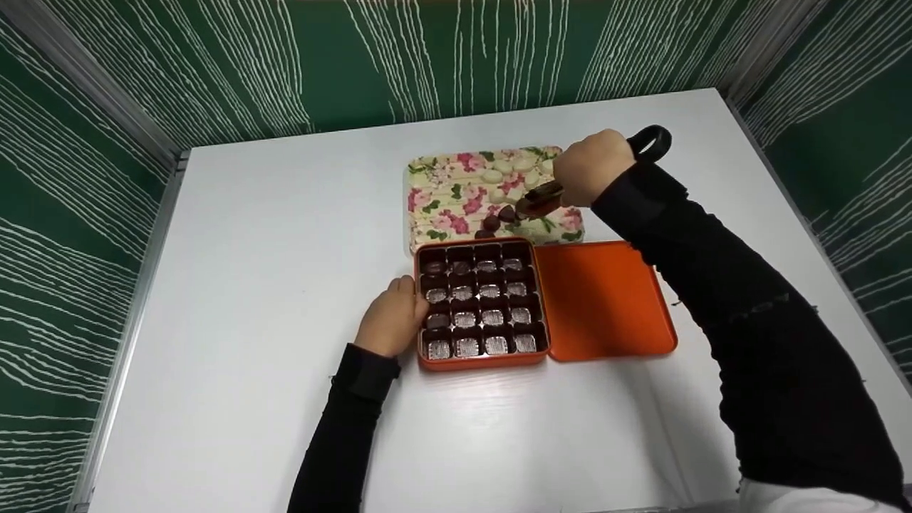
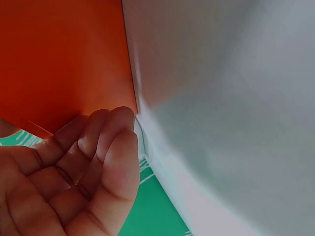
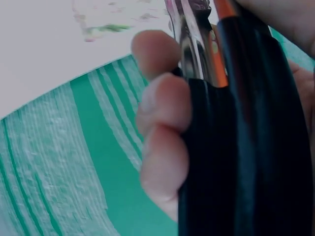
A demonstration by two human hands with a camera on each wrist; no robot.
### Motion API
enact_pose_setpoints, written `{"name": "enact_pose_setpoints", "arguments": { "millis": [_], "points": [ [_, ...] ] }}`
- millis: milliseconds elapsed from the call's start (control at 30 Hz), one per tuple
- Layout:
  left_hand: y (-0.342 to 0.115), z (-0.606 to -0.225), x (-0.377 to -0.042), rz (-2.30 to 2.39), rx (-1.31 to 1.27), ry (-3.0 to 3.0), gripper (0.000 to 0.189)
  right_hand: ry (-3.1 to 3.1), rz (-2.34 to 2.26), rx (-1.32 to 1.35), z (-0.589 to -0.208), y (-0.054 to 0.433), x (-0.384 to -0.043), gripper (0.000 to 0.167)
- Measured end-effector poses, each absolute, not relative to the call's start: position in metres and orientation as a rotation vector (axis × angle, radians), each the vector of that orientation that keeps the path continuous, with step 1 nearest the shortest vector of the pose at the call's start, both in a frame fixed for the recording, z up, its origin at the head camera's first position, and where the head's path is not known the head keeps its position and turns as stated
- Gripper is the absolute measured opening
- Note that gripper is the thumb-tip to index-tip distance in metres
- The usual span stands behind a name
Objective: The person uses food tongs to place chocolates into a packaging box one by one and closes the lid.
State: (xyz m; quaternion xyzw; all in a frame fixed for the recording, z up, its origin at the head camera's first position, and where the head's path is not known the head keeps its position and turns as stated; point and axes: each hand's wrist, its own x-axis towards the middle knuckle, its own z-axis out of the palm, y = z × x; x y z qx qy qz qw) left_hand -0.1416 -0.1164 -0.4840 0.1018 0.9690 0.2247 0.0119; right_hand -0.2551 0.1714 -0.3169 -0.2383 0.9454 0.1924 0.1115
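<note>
My left hand (image 1: 390, 318) holds the left wall of an orange tin (image 1: 484, 362), its curled fingers against the wall in the left wrist view. A dark insert splits the tin into compartments; dark chocolates (image 1: 434, 268) sit in some, and shiny bottoms show in others. Above the floral tray (image 1: 445, 203), my right hand (image 1: 595, 167) grips black-handled tongs (image 1: 650, 144), the metal part pointing down and left. The tips are among dark chocolates (image 1: 491, 223); whether they pinch one, I cannot tell. Pale chocolates (image 1: 502, 167) lie farther back on the tray.
An orange lid (image 1: 605, 303) lies flat against the tin's right side. The tray stands just behind the tin on a white table (image 1: 285, 235). Green walls with white streaks (image 1: 342, 64) enclose the table's back and sides.
</note>
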Motion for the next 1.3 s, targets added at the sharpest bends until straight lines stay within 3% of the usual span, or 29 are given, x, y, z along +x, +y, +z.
{"name": "enact_pose_setpoints", "arguments": {
  "millis": [200,533,1000,1300],
  "points": [
    [-0.118,-0.484,-0.142,0.699,0.290,3.018,0.033,2.790,0.565,-0.816,-0.307,0.151,-0.237,0.038],
    [-0.117,-0.485,-0.140,0.698,0.325,3.043,0.030,2.810,0.652,-1.020,-0.326,0.121,-0.218,0.044],
    [-0.116,-0.484,-0.139,0.686,0.341,3.050,0.034,2.711,0.916,-1.040,-0.342,0.099,-0.209,0.053],
    [-0.116,-0.486,-0.140,0.712,0.328,3.044,0.031,2.592,1.147,-1.041,-0.348,0.081,-0.202,0.049]
  ]
}}
